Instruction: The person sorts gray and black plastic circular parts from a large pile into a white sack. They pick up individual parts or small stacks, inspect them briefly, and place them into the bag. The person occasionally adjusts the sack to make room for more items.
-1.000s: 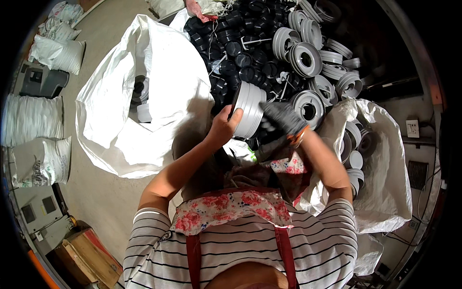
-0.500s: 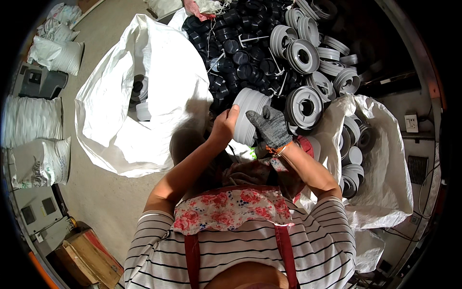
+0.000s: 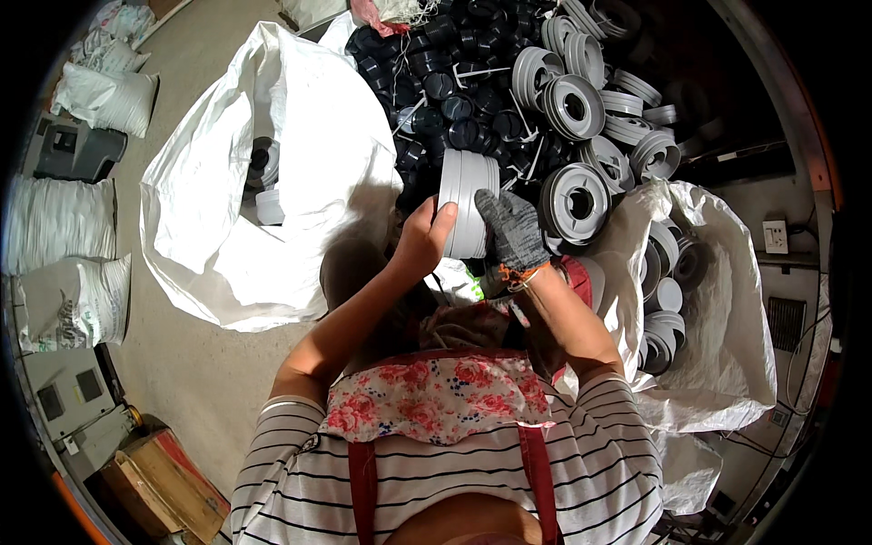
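Observation:
A short stack of ridged, light grey plastic rings (image 3: 469, 195) is held up in front of me between both hands, its side turned toward me. My bare left hand (image 3: 425, 241) grips the left end, thumb on the outer face. My right hand (image 3: 516, 234), in a grey knit glove with an orange cuff, clasps the right end, thumb on the rim. Some fingers of both hands are hidden behind the stack. Just right of the glove sits another grey ring piece (image 3: 576, 203) with a spoked hub, its face up.
Beyond my hands lies a heap of black plastic caps (image 3: 459, 107), with several grey ring pieces (image 3: 574, 105) piled to its right. A large open white sack (image 3: 213, 195) stands left, another sack (image 3: 718, 386) holding grey parts right. Filled sacks (image 3: 68, 227) line the far left.
The ring stack has turned more upright and shifted slightly. My right thumb has moved down onto its right rim, and the left hand has moved slightly right.

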Demonstrator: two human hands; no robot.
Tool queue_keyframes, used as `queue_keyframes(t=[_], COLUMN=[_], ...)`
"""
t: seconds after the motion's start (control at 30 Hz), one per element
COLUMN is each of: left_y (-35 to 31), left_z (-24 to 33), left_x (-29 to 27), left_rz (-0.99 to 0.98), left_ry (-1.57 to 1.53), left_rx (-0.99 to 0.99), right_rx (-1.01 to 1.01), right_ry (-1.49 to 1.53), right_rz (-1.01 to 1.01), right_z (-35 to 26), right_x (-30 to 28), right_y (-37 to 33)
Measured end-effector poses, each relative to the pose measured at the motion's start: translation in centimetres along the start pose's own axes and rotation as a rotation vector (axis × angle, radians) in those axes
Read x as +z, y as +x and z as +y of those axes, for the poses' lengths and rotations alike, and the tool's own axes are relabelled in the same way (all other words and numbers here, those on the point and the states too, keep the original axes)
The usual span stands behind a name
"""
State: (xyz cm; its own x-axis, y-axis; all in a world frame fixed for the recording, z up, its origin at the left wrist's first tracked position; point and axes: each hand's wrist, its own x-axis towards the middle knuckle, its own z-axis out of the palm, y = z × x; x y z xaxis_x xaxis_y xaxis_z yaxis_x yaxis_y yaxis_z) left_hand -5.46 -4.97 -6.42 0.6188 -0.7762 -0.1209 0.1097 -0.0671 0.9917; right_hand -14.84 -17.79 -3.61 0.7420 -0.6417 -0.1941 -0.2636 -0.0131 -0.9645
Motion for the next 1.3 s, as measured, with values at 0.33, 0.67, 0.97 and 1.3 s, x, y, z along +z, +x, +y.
queue_keyframes(t=[0.33, 0.67, 0.97, 1.3], left_y=[1.1, 0.1, -0.2, 1.3], left_z=[0.9, 0.5, -0.2, -2.0], left_x=[0.0, -0.6, 0.7, -5.7], left_rz=[0.006, 0.048, 0.152, 0.239], left_ry=[-0.597, -0.196, -0.351, -0.574], left_rx=[-0.210, -0.090, -0.126, -0.274], right_rx=[-0.471, -0.227, -0.176, -0.521], right_ry=[-0.480, -0.167, -0.328, -0.646], right_rz=[0.124, 0.091, 0.119, -0.076], right_z=[1.8, -0.1, -0.7, 3.1], right_x=[1.0, 0.1, 2.0, -1.3], right_y=[-0.4, -1.1, -0.9, -5.3])
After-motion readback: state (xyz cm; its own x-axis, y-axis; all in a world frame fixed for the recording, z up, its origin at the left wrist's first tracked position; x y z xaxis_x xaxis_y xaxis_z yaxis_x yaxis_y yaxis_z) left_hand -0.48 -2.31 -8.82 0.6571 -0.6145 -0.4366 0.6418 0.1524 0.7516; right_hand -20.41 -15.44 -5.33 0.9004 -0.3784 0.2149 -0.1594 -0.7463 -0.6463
